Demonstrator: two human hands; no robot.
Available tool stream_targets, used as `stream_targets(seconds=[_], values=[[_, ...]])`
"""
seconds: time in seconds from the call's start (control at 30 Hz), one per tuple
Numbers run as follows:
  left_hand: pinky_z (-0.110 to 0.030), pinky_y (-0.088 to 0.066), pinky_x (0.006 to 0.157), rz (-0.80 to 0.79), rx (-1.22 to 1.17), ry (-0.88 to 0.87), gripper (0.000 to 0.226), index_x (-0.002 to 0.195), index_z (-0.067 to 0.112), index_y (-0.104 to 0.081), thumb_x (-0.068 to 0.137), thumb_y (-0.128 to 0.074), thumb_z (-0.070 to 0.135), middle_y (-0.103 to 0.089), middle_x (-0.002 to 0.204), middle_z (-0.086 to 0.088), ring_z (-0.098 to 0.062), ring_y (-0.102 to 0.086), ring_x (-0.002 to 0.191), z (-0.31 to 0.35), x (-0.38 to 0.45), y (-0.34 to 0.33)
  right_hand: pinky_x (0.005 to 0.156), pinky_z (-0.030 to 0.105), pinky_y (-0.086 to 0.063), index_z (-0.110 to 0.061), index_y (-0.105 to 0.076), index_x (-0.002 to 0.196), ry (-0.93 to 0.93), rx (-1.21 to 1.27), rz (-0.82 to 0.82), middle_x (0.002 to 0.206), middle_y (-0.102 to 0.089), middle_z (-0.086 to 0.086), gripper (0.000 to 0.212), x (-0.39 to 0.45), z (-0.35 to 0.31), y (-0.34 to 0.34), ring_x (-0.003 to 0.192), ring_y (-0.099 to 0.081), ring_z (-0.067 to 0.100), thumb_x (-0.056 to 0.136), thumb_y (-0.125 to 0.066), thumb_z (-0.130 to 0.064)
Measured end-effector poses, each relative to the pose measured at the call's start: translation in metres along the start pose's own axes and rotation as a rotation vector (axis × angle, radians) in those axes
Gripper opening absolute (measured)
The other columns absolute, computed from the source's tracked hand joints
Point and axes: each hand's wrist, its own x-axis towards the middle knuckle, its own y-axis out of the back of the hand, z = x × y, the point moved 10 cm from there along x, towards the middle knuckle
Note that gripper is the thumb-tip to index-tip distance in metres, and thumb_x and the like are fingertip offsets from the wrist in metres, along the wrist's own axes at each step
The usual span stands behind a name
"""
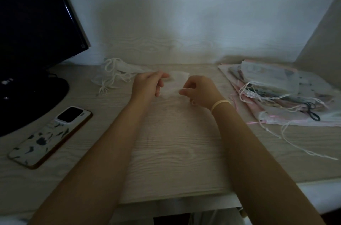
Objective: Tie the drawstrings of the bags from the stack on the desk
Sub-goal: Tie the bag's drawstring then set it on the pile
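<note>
Your left hand (pixel 147 82) and right hand (pixel 198 91) both pinch small sheer bag (pixel 175 81) at bench (pixel 175 151) centre, likely spreading drawstrings for knot. Untied stack (pixel 276 92) right; done-looking bags (pixel 118 73) far left, kept apart.

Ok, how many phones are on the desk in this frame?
1: the phone lies face down at the desk's left edge, beside the monitor base. Others seem unlikely, though the bag stack could hide one.

The desk (pixel 175 147) shows pale wood grain. The stack (pixel 280 93) mixes pink and white printed fabrics. The phone case (pixel 42 141) is white with dark blotches. The monitor (pixel 33 21) is black.
</note>
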Motion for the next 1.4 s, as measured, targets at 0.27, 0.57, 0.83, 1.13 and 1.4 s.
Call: stream_targets(seconds=[0.27,0.57,0.83,1.13,1.4], values=[[-0.022,-0.035,0.043,0.081,0.033,0.024,0.026,0.081,0.016,-0.072,0.097,-0.052,0.021,-0.053,0.062,0.0,-0.008,-0.041,0.04,-0.009,0.005,0.013,0.085,0.031,-0.046,-0.01,-0.064,0.097,-0.213,-0.245,0.213,0.103,-0.066,0.013,0.019,0.001,0.033,0.034,0.1,-0.06,0.03,0.085,-0.049,-0.014],[-0.019,-0.038,0.042,0.054,0.009,0.029,0.027,0.08,0.014,-0.071,0.097,-0.051,0.017,-0.055,0.063,-0.002,-0.009,-0.046,0.041,-0.007,0.0,0.005,0.094,0.037,-0.047,-0.019,-0.065,0.108,0.049,-0.138,0.136,0.105,-0.063,0.006,0.035,-0.004,-0.007,0.028,0.101,-0.058,0.023,0.076,-0.056,-0.007],[-0.024,-0.042,0.047,0.039,-0.01,0.04,0.026,0.081,0.013,-0.071,0.097,-0.051,0.017,-0.055,0.063,-0.002,-0.011,-0.047,0.044,-0.006,-0.003,0.001,0.075,0.028,-0.039,-0.013,-0.052,0.108,0.057,-0.33,-0.02,0.11,-0.055,0.01,0.038,-0.001,-0.01,-0.009,0.095,-0.055,0.026,0.077,-0.072,-0.023],[-0.026,-0.042,0.049,0.029,0.0,0.068,0.026,0.08,0.014,-0.072,0.097,-0.052,0.017,-0.055,0.063,-0.001,-0.013,-0.047,0.047,-0.008,-0.003,0.0,0.054,0.025,-0.04,-0.016,-0.064,0.099,-0.103,0.21,-0.072,0.077,-0.055,0.0,0.023,-0.004,-0.001,-0.014,0.063,-0.05,0.015,0.086,-0.047,-0.008],[-0.023,-0.034,0.051,0.208,0.083,0.044,0.027,0.076,0.016,-0.072,0.095,-0.055,0.025,-0.056,0.066,-0.024,-0.006,-0.039,0.048,-0.011,0.004,0.024,0.065,0.031,-0.038,-0.011,-0.048,0.1,-0.034,-0.077,0.271,0.077,-0.055,0.008,0.017,-0.006,-0.004,0.025,0.075,-0.053,0.028,0.089,-0.059,-0.015]])
